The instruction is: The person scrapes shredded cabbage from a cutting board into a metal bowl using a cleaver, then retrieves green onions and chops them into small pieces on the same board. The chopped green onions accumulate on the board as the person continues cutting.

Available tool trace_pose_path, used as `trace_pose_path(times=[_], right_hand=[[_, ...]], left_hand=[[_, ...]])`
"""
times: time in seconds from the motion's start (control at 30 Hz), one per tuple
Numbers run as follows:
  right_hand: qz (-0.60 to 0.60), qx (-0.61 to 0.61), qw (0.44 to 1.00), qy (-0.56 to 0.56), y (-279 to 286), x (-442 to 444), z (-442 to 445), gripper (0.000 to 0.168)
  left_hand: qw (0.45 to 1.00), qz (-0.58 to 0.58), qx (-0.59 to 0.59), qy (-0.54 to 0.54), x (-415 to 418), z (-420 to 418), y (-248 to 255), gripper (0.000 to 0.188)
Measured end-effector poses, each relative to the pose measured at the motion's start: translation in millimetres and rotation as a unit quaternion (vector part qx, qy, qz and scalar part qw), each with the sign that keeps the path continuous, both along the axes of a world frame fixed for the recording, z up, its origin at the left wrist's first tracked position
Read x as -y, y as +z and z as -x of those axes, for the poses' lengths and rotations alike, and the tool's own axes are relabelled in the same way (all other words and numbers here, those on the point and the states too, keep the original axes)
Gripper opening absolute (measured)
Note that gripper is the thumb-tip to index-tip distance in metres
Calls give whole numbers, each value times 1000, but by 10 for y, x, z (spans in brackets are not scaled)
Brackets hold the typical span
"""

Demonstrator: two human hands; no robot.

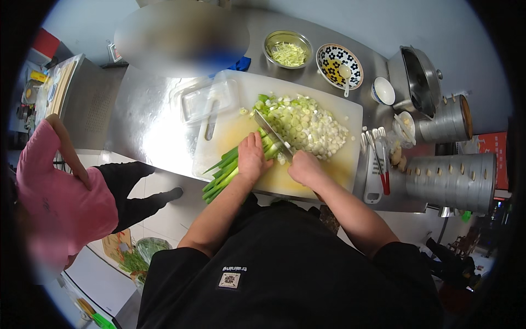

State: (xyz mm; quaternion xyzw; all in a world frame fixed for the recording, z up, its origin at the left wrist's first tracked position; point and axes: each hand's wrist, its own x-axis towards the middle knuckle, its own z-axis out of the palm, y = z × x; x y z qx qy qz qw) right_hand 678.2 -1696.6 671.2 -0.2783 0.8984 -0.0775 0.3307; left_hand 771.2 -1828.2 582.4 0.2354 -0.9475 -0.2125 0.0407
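My left hand presses on a bundle of green onions lying slantwise over the near edge of a white plastic cutting board. The handle of a broad-bladed kitchen knife is in my right hand, its blade at the cut ends of the bundle. A wide heap of chopped green onion, green at the left and white at the right, spreads over the board just beyond the blade. A clear plastic container overlaps the board's far left corner.
Beyond the board stand a steel bowl of pale shreds and a flower-patterned bowl with a spoon. To the right are a small white bowl, a grater, red-handled tongs and stacked metal steamers. A person in pink stands left.
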Motion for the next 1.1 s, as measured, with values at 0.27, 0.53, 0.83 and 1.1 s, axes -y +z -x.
trace_pose_path(times=[0.27,0.53,0.83,1.1], right_hand=[[-80,26,996,19,-328,395,105,22],[10,72,993,-95,-604,250,222,23],[25,4,999,-44,72,-52,108,24],[-89,95,991,-8,38,189,159,22]], left_hand=[[1000,16,4,-9,-17,-9,-144,95],[1000,-13,23,-12,40,39,-36,105],[991,0,131,-11,90,11,159,126],[999,-11,22,-21,77,-33,-16,100]])
